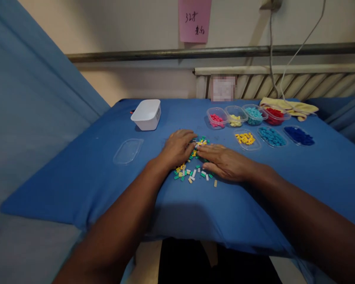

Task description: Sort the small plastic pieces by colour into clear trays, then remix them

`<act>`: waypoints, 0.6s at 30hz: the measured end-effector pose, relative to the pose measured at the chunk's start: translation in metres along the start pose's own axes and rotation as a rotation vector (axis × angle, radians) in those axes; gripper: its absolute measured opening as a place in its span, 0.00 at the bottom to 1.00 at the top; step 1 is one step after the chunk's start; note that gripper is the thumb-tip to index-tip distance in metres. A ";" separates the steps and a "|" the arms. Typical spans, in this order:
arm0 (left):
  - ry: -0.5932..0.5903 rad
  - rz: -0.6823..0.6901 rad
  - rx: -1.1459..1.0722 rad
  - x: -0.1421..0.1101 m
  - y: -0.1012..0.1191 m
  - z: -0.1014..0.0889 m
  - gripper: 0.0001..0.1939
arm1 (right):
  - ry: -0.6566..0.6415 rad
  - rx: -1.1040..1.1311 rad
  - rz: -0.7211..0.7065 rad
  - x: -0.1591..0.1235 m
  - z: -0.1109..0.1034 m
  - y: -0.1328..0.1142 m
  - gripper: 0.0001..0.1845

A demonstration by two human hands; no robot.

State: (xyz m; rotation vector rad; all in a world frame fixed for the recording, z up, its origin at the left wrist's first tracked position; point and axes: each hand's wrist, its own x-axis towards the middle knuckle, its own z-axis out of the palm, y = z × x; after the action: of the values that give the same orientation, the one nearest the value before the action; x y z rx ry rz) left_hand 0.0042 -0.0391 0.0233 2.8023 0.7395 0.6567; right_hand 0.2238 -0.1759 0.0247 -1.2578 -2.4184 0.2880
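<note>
A loose pile of small oblong plastic pieces (194,172) in green, white, yellow and beige lies in the middle of the blue-covered table (106,189). At the pile's left side, my left hand (180,146) rests palm down with its fingers stretched toward the right. From the other side my right hand (225,159) lies flat, fingers pointing left, with the tips touching the pieces. The two hands nearly meet over the heap and hide part of it. Neither hand is closed around a piece.
A white tub (147,114) stands at the back left, with a clear lid (128,152) before it. Clear containers of pink (217,119), pale yellow (235,119), turquoise (254,114) and red pieces (274,116) stand back right. Yellow (245,138), blue (272,136) and dark blue pieces (298,135) lie in front.
</note>
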 end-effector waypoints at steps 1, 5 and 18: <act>-0.034 0.003 0.009 -0.001 0.001 0.001 0.21 | -0.016 0.014 -0.025 -0.002 -0.002 -0.002 0.22; -0.104 -0.006 0.036 -0.003 0.004 0.000 0.21 | 0.102 0.022 -0.003 -0.015 -0.009 0.001 0.19; -0.364 -0.140 0.109 -0.008 0.015 -0.007 0.33 | 0.294 0.065 0.060 -0.014 0.000 0.017 0.19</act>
State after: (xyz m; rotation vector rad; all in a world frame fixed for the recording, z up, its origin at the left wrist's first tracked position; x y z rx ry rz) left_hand 0.0012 -0.0560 0.0306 2.8136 0.9044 0.0796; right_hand 0.2437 -0.1776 0.0146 -1.2494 -2.1103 0.1825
